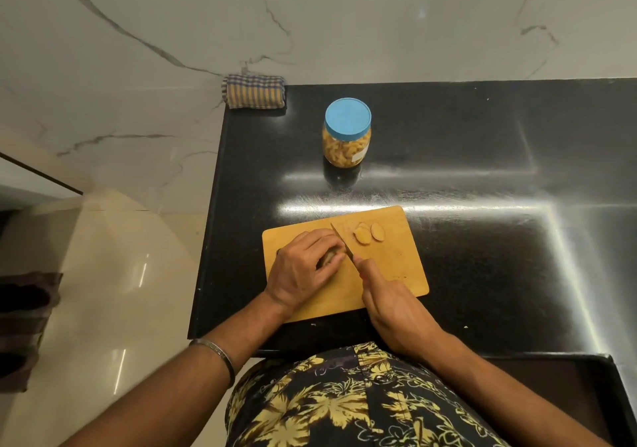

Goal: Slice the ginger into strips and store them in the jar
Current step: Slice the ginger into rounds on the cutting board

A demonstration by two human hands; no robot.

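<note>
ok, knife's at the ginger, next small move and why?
Probably press the knife down for another slice. The left hand holds the ginger on the board, the right hand has the blade beside its fingers, and only a few slices are cut.

From my remote feed, a rectangular wooden cutting board [389, 267] lay on the black stone counter [482, 170]; behind it stood a blue-lidded clear jar [347, 132], and a folded checked cloth [254, 90] sat at the counter's far-left corner.

Folded checked cloth [254, 90] at black counter's [482, 157] back corner, marble wall [138, 32], glossy floor [103, 274]
</note>
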